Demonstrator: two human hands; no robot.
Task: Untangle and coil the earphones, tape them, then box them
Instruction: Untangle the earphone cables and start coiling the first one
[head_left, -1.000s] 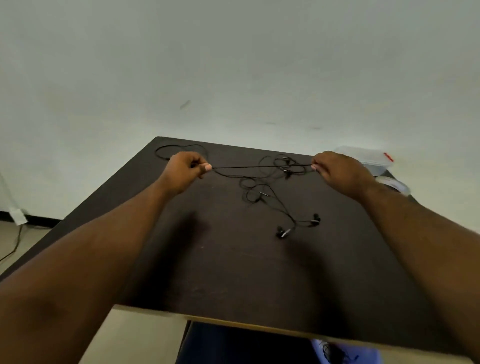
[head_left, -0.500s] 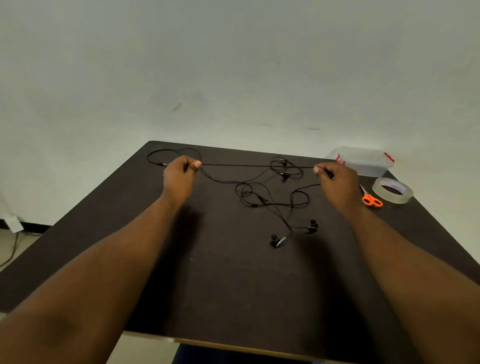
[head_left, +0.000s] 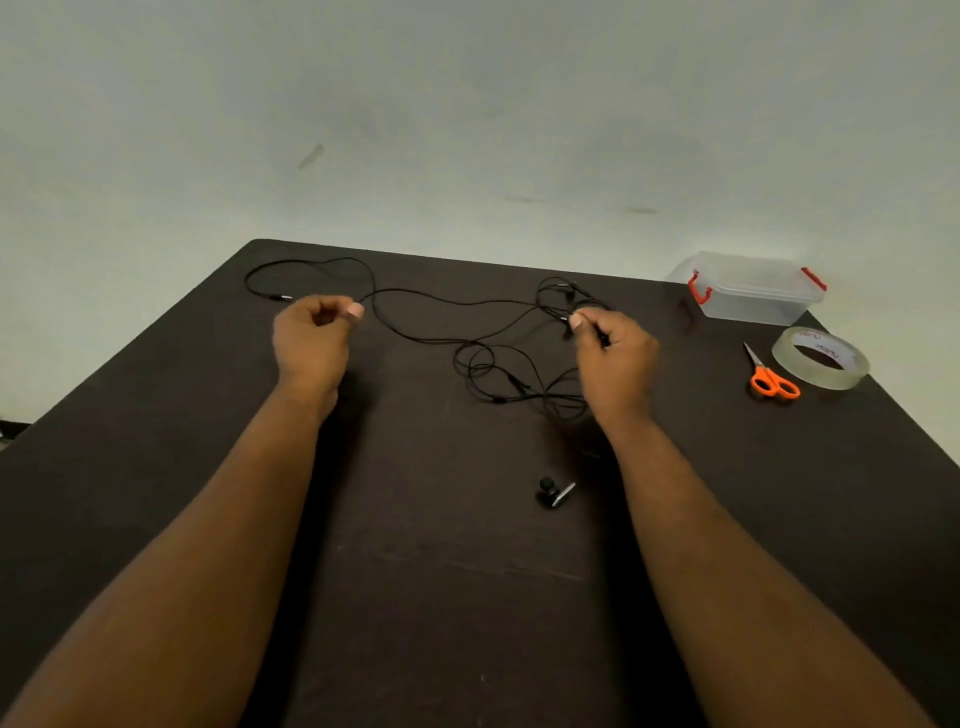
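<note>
Black cord of the earphones (head_left: 447, 332) lies slack across the far half of the dark table (head_left: 415, 597), still knotted in loops just left of the right hand (head_left: 613, 358). One earbud (head_left: 551, 492) rests apart, nearer the person.

Hand state:
- Left hand (head_left: 311, 338): fingers curled, thumb and forefinger pinching the cord near its plug end, which trails in a loop to the far left.
- Right hand: fingers curled, pinching the cord beside the small far tangle.

Stage, as judged: untangling in hand; coiling, taping and boxing not yet begun. The box (head_left: 748, 291), closed with red clips, stands at the far right corner; the tape (head_left: 821, 358) and scissors (head_left: 769, 376) lie just beside it, untouched.

Risks from this position:
- Pulling the two pinched points apart could tighten the middle loops into a hard knot, because several strands cross there.
- A sharp tug could drag the loose earbud through the loops and add a crossing.
- Strain at the plug or earbud joints could damage the thin cord.
- Which strand passes over which cannot be told here.
</note>
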